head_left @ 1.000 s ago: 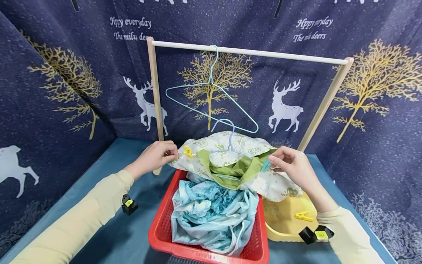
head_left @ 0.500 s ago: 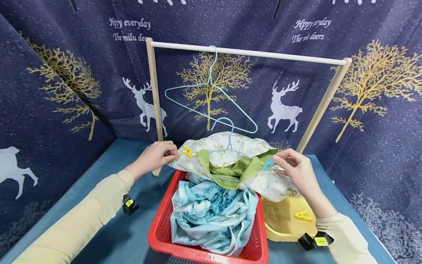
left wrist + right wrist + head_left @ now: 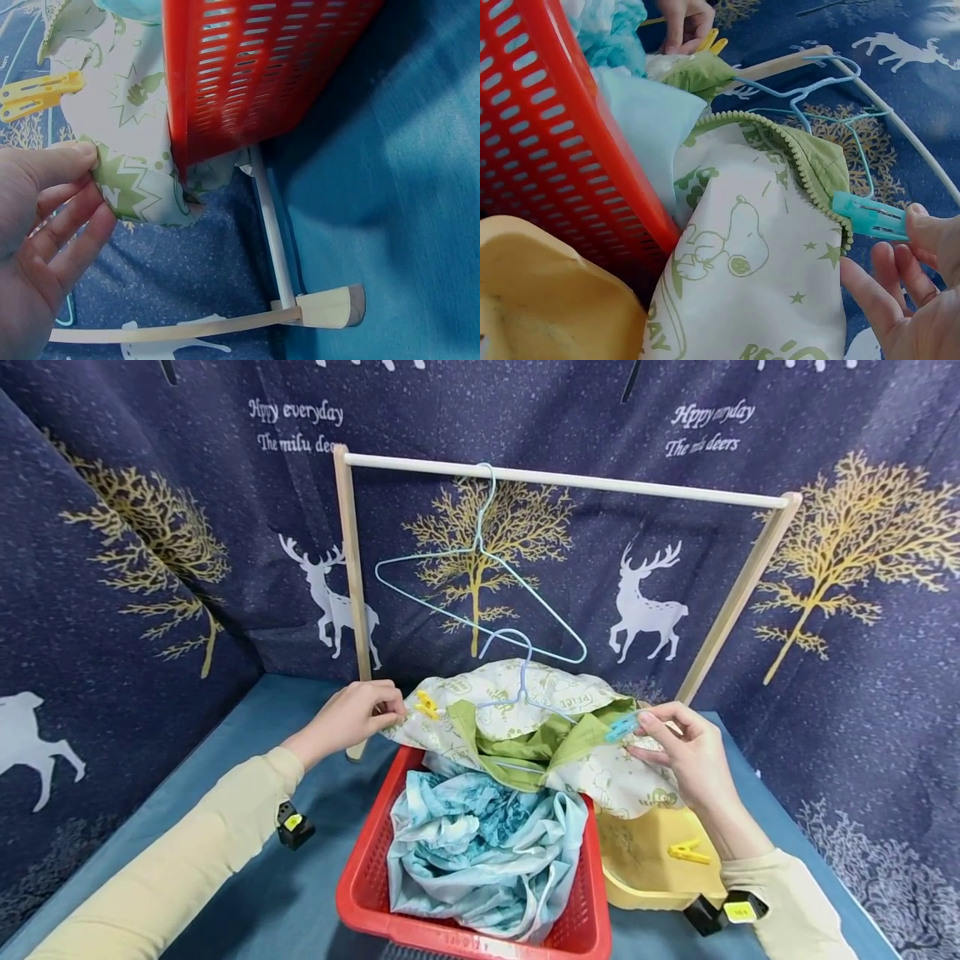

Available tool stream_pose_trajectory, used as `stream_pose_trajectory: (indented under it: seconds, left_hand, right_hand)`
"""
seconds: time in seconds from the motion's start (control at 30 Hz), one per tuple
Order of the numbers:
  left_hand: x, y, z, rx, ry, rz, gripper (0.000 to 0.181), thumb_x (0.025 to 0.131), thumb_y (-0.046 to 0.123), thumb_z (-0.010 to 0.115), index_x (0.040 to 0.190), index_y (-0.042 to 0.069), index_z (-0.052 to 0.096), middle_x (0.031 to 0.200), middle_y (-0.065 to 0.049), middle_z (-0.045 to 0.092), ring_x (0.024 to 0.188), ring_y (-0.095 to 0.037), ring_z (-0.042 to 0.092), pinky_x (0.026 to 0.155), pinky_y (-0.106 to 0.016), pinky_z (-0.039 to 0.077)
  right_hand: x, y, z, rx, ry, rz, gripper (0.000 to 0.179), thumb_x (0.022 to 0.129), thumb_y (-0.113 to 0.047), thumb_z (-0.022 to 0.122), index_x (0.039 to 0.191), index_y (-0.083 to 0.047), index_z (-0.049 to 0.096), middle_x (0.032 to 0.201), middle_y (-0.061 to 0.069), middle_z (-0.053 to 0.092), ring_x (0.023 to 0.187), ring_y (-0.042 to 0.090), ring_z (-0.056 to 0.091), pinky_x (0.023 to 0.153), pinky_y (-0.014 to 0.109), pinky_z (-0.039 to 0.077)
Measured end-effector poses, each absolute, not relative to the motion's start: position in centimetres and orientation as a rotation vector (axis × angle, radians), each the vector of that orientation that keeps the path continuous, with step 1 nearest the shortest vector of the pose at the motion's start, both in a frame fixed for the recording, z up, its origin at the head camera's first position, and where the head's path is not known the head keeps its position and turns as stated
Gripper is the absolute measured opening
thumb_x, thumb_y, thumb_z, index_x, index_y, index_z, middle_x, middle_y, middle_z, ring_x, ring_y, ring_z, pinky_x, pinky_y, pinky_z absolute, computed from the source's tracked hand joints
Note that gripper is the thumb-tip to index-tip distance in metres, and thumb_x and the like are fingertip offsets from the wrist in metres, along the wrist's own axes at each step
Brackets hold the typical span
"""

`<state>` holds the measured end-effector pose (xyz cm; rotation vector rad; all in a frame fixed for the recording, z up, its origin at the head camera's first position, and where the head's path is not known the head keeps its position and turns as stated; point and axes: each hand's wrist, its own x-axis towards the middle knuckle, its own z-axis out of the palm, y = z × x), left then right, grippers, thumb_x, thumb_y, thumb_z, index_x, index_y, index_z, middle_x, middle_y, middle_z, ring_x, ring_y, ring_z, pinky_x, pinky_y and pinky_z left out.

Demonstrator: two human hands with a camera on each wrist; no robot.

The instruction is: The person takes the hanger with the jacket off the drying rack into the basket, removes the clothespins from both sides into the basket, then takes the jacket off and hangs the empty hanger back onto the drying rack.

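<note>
A white jacket with green print, green lining and a zipper lies over the basket's far end, a lilac-blue hanger inside it. My left hand pinches the jacket's left edge between thumb and fingers, beside a yellow clothespin on that shoulder. At the other shoulder, a turquoise clothespin sits with its tip over the zipper edge. Thumb and fingers of my right hand pinch its handle end. In the right wrist view the jacket's printed front hangs down beside the basket.
A red basket holds pale blue tie-dyed fabric. To its right stands a yellow tub with a yellow clothespin in it. Behind, a rack with a white rail carries a bare light-blue hanger.
My right hand has shifted slightly to the right, and more of the turquoise clothespin shows from under its fingers. The left hand keeps its place on the jacket's edge.
</note>
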<state>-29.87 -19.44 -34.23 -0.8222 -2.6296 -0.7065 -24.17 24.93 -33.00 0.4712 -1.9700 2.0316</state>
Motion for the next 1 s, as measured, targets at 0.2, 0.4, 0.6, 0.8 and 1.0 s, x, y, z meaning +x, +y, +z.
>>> stream_pose_trajectory:
  seconds: [0.2,0.4,0.6,0.8,1.0]
  left_hand:
    - [-29.9,-19.4,-34.2,-0.827,-2.625,-0.701,0.010,0.088,0.012,0.073,0.082,0.019,0.069,0.085,0.003,0.066,0.077,-0.009,0.062,0.067,-0.025,0.050]
    - [-29.9,-19.5,-34.1,-0.835,-2.637,-0.706,0.010,0.088,0.012,0.073,0.082,0.019,0.069,0.085,0.004,0.065,0.077,-0.009,0.061,0.067,-0.025,0.049]
    - [-29.9,-19.4,-34.1,-0.829,-2.645,-0.705,0.010,0.088,0.012,0.072,0.083,0.019,0.069,0.085,0.003,0.065,0.076,-0.009,0.060,0.067,-0.026,0.049]
    - [-29.8,-19.4,-34.1,-0.821,-2.648,-0.701,0.010,0.088,0.013,0.073,0.083,0.020,0.069,0.085,0.003,0.065,0.077,-0.009,0.062,0.067,-0.026,0.050]
    - [-29.9,-19.5,-34.2,-0.822,-2.636,-0.701,0.010,0.088,0.012,0.073,0.083,0.020,0.069,0.086,0.003,0.066,0.078,-0.010,0.063,0.068,-0.027,0.050]
  right_hand:
    - [-24.0,25.4,-33.0,0.502,-1.868,2.173,0.018,0.099,-0.005,0.056,0.093,-0.014,0.071,0.085,-0.004,0.069,0.080,0.008,0.071,0.068,0.034,0.061]
    - [-23.6,25.8,-32.6,0.514,-1.834,2.274,0.019,0.099,-0.006,0.055,0.096,-0.014,0.071,0.089,-0.003,0.074,0.081,0.011,0.073,0.068,0.035,0.061]
    - [-23.6,26.4,-32.6,0.499,-1.776,2.385,0.021,0.101,-0.009,0.052,0.093,-0.014,0.071,0.087,-0.003,0.072,0.081,0.011,0.071,0.070,0.036,0.061]
    - [-23.2,27.0,-32.5,0.452,-1.716,2.411,0.018,0.100,-0.011,0.054,0.095,-0.013,0.070,0.085,-0.002,0.069,0.080,0.010,0.069,0.073,0.038,0.061]
    - [-22.6,27.6,-32.7,0.423,-1.741,2.309,0.015,0.099,-0.009,0.056,0.096,-0.012,0.070,0.084,-0.002,0.069,0.078,0.009,0.069,0.070,0.037,0.061]
